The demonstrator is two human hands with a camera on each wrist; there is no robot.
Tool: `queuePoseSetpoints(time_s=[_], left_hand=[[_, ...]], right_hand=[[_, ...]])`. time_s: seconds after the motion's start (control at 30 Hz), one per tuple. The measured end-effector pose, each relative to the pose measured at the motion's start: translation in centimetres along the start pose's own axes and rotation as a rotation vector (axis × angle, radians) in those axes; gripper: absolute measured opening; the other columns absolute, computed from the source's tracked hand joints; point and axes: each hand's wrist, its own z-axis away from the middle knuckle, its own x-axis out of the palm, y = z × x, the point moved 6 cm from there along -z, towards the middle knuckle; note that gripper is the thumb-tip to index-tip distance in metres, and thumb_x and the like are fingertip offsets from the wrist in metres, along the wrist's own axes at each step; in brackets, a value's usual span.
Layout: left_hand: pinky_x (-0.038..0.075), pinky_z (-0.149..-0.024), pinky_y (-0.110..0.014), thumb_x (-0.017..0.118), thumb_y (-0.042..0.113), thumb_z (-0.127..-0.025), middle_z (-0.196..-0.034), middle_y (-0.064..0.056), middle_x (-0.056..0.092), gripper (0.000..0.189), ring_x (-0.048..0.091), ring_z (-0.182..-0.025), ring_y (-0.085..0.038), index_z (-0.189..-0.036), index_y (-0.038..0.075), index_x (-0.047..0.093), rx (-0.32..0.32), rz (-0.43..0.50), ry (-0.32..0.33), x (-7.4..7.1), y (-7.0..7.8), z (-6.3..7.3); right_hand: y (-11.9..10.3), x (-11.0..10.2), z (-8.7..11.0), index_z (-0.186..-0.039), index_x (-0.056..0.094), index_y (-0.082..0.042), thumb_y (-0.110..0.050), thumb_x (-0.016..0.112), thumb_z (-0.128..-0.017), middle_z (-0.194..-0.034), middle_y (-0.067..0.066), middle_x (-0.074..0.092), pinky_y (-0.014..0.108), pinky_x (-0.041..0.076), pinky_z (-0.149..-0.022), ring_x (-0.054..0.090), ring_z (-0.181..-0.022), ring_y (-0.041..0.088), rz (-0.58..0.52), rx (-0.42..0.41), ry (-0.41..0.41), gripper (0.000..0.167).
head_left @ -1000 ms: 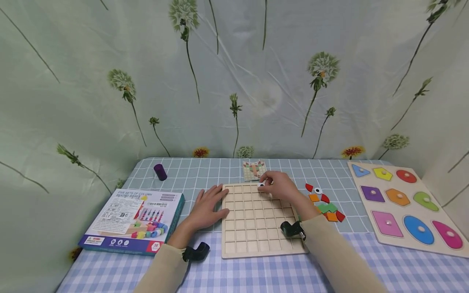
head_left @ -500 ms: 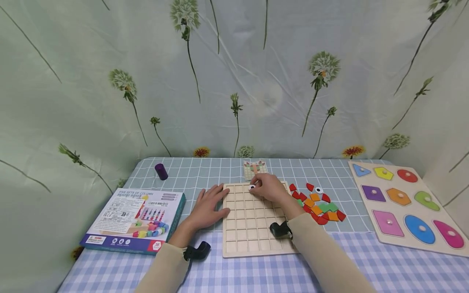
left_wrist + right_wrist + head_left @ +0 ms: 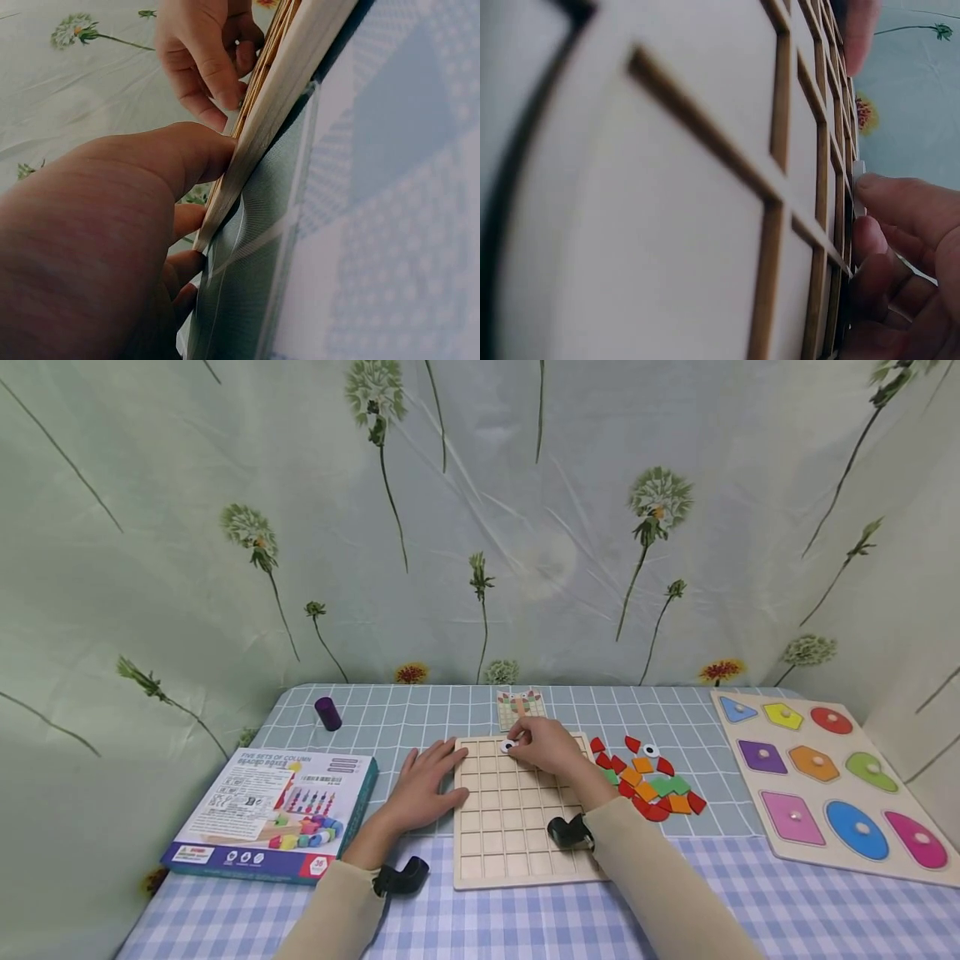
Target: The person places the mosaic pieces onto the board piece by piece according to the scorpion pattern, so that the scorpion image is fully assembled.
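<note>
A square wooden board [image 3: 495, 843] with a raised grid lies in front of me. Along its left edge rests my left hand [image 3: 423, 787], fingers spread and thumb at the rim; the left wrist view shows the thumb and fingertips against the board's side [image 3: 259, 139]. Over the top row, left of its middle, my right hand [image 3: 550, 746] pinches a white round eye piece [image 3: 507, 746] with a black dot. In the right wrist view the white edge of the piece [image 3: 859, 171] sits between thumb and fingers, right at the grid.
Right of the board lie loose red, orange and green pieces [image 3: 663, 787] and another eye piece [image 3: 651, 751]. Behind it is a pattern card [image 3: 510, 714]. A boxed bead set [image 3: 277, 810] and purple cylinder [image 3: 327, 713] stand left; a shape puzzle [image 3: 813, 764] lies far right.
My right hand has moved left along the board's top row with the eye piece, uncovering more loose pieces on the right. The left hand stays in place.
</note>
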Motion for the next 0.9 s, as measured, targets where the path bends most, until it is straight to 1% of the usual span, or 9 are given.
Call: queuePoseSetpoints(time_s=[0.2,0.43,0.7,0.8,0.9], left_hand=[[0.010,-0.122,-0.065,0.065,0.032,-0.092,-0.162,-0.012,0.035,0.063,0.025,-0.153,-0.036,-0.150,0.013,0.047,0.002,-0.001,-0.001,-0.09,0.00,-0.10],[0.010,-0.122,-0.065,0.065,0.032,-0.092,-0.162,-0.013,0.035,0.063,0.025,-0.153,-0.036,-0.150,0.013,0.047,0.008,0.001,0.002,-0.18,0.09,-0.15],[0.010,-0.122,-0.065,0.066,0.031,-0.092,-0.162,-0.013,0.035,0.063,0.025,-0.153,-0.036,-0.149,0.012,0.048,0.006,0.014,0.001,-0.08,0.02,-0.14],[0.011,-0.122,-0.065,0.066,0.031,-0.092,-0.162,-0.013,0.036,0.063,0.026,-0.152,-0.036,-0.149,0.013,0.048,0.006,0.006,0.005,0.07,-0.11,-0.11],[0.011,-0.122,-0.065,0.066,0.031,-0.092,-0.162,-0.013,0.036,0.063,0.026,-0.152,-0.036,-0.149,0.013,0.048,0.008,0.000,0.005,0.19,-0.16,-0.10]], right_hand=[[-0.29,0.01,0.00,-0.100,0.068,-0.019,-0.027,0.076,-0.088,-0.081,-0.001,0.062,0.027,0.040,-0.060,0.053,-0.067,0.014,0.021,0.016,0.013,0.017],[-0.32,-0.02,0.11,-0.101,0.069,-0.019,-0.028,0.077,-0.088,-0.080,-0.001,0.061,0.028,0.040,-0.060,0.052,-0.066,0.015,0.020,0.019,0.024,0.018],[-0.14,-0.01,0.19,-0.101,0.070,-0.021,-0.020,0.071,-0.091,-0.079,-0.002,0.061,0.028,0.039,-0.060,0.051,-0.066,0.015,0.022,0.001,0.035,0.010],[0.00,0.01,0.24,-0.101,0.070,-0.020,-0.019,0.068,-0.093,-0.081,-0.001,0.062,0.028,0.040,-0.062,0.052,-0.067,0.015,0.015,-0.018,0.032,0.008],[0.16,-0.12,0.48,-0.102,0.071,-0.018,-0.019,0.066,-0.095,-0.085,0.000,0.065,0.028,0.042,-0.064,0.053,-0.069,0.015,-0.018,-0.038,0.024,0.009]])
